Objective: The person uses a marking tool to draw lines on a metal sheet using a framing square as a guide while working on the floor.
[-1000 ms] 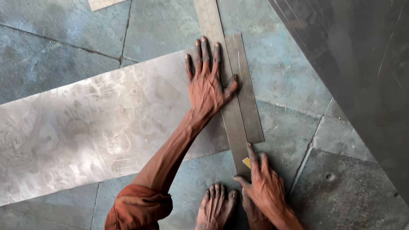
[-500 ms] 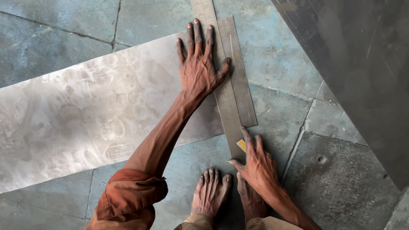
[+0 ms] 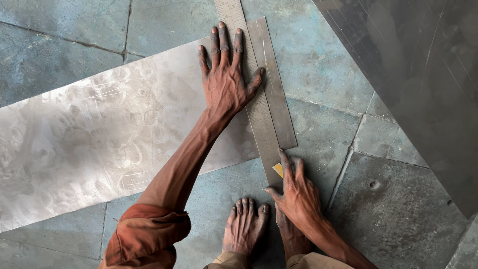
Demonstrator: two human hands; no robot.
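A long shiny metal sheet (image 3: 84, 144) lies on the stone floor. A steel ruler (image 3: 256, 107) lies across its right end. My left hand (image 3: 226, 79) presses flat on the ruler and sheet, fingers spread. My right hand (image 3: 294, 192) is at the ruler's near end, holding a small tool with a yellow part (image 3: 278, 170) against the ruler's edge. A narrow strip of sheet (image 3: 279, 94) shows to the right of the ruler. My bare feet (image 3: 244, 226) stand just below the ruler's end.
A large dark metal sheet (image 3: 418, 74) fills the upper right corner. The floor is grey-blue stone slabs (image 3: 393, 209) with joints. A rolled orange sleeve (image 3: 144, 236) covers my left upper arm.
The view has shifted a little, so hands and sheet sit higher in the frame. My right hand with the small tool stays at the ruler's near end. The left hand keeps pressing.
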